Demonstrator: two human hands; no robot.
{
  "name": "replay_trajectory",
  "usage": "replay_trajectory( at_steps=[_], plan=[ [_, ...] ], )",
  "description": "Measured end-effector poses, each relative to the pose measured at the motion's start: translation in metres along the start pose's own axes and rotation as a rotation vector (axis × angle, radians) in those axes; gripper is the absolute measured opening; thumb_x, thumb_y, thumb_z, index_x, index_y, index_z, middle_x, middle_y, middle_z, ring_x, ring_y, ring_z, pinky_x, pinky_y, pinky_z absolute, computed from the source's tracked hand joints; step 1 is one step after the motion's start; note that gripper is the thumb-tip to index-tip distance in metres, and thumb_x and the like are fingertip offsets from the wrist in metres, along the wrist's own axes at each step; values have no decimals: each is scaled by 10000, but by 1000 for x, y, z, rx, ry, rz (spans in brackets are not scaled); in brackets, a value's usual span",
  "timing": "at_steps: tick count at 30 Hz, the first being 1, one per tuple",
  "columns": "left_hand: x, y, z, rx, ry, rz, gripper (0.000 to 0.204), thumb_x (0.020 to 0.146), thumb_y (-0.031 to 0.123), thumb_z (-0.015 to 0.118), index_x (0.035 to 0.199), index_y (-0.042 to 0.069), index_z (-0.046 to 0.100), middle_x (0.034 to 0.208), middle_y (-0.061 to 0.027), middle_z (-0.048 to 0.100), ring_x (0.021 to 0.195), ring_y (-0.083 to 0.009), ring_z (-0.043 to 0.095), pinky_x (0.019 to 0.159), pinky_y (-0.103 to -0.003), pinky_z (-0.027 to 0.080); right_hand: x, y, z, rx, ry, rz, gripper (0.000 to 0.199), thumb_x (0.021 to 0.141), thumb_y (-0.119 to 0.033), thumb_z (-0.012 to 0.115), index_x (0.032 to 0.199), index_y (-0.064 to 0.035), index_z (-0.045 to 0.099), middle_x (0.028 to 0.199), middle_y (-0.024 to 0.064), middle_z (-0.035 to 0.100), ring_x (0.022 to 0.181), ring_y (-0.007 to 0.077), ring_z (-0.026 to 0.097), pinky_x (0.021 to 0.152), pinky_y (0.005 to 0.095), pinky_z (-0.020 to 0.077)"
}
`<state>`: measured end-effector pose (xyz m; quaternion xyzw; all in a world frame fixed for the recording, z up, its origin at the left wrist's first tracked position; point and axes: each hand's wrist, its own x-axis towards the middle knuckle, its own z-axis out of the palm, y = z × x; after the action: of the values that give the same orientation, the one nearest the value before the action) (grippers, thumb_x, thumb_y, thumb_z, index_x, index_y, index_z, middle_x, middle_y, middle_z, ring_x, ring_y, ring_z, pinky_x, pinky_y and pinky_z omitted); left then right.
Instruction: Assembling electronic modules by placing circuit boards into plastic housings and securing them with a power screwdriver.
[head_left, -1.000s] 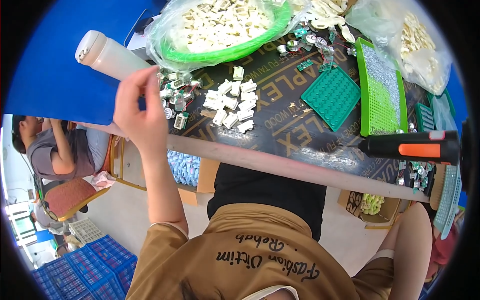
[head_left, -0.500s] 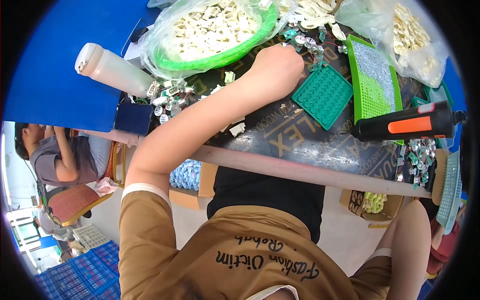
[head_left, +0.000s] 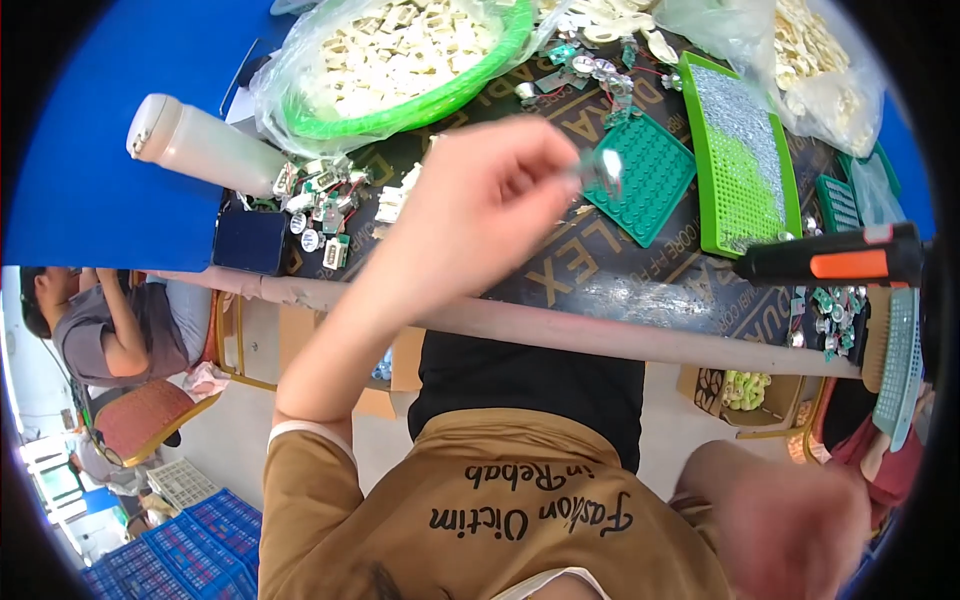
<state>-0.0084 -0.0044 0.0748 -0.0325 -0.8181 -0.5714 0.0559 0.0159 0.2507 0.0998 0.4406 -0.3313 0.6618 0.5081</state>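
Observation:
My left hand [head_left: 505, 195] is raised over the table, its thumb and fingers pinched on a small shiny silver round part [head_left: 606, 172] smeared by motion. That part hangs over the left edge of a square green studded mat [head_left: 645, 185]. Low at the right, close to my body, my right hand [head_left: 805, 520] is badly blurred; its fingers cannot be made out. Beyond the mat lie silver round parts with wires and small green boards [head_left: 592, 68]. To the mat's right sits a bright green perforated tray [head_left: 745, 165], partly filled with small silvery pieces.
A green basket [head_left: 400, 118] of cream plastic pieces stands at the back left. Nearby are a pale bottle [head_left: 200, 145], a dark phone [head_left: 248, 240] and wired parts [head_left: 328, 200]. A black-and-orange tool [head_left: 840, 258] lies at the right. Another person [head_left: 110, 320] sits at far left.
My left hand has come back toward me and left from the wired parts, now with a silver part in its fingers. My right arm has swung lower, and its blurred hand shows.

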Motion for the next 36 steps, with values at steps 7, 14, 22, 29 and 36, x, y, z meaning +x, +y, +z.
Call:
replay_trajectory(
  at_steps=[7, 14, 22, 29, 36],
  plan=[
    [-63, -4, 31, 260, -174, 123, 99, 730, 10, 593, 819, 33, 556, 708, -107, 552, 621, -284, 568, 535, -339, 452, -107, 26, 15, -228, -816, 1064, 421, 681, -81, 683, 1060, -8, 515, 1011, 156, 566, 938, 304, 559, 822, 384, 447],
    [-65, -15, 28, 171, -93, 112, 142, 737, 3, 602, 874, 39, 591, 705, -86, 559, 613, -253, 568, 529, -320, 447, -95, 27, 17, -315, -849, 1220, 183, 712, 7, 652, 880, -2, 580, 809, 101, 597, 652, 181, 586, 581, 259, 471],
    [-63, -17, 12, 273, 5, 56, 222, 708, 105, 690, 899, 34, 603, 785, -90, 600, 682, -202, 600, 561, -298, 460, -75, 46, 7, -239, -973, 1104, 154, 656, 12, 646, 799, -26, 606, 747, 84, 607, 672, 225, 572, 676, 316, 435],
    [-48, -59, -13, 860, 373, 16, 253, 666, 129, 718, 856, 33, 582, 808, -105, 537, 748, -277, 540, 635, -348, 429, -79, 42, -6, -264, -742, 1339, 168, 717, 72, 554, 874, 13, 545, 813, 77, 546, 754, 146, 546, 656, 247, 432],
    [-46, -42, 6, 488, 329, 54, 189, 676, 41, 659, 805, 24, 523, 838, -87, 551, 757, -246, 563, 639, -322, 454, -93, 46, 17, -57, -398, 1513, 211, 814, 57, 542, 1024, 38, 521, 898, 57, 562, 756, 90, 571, 667, 215, 470]
  ],
)
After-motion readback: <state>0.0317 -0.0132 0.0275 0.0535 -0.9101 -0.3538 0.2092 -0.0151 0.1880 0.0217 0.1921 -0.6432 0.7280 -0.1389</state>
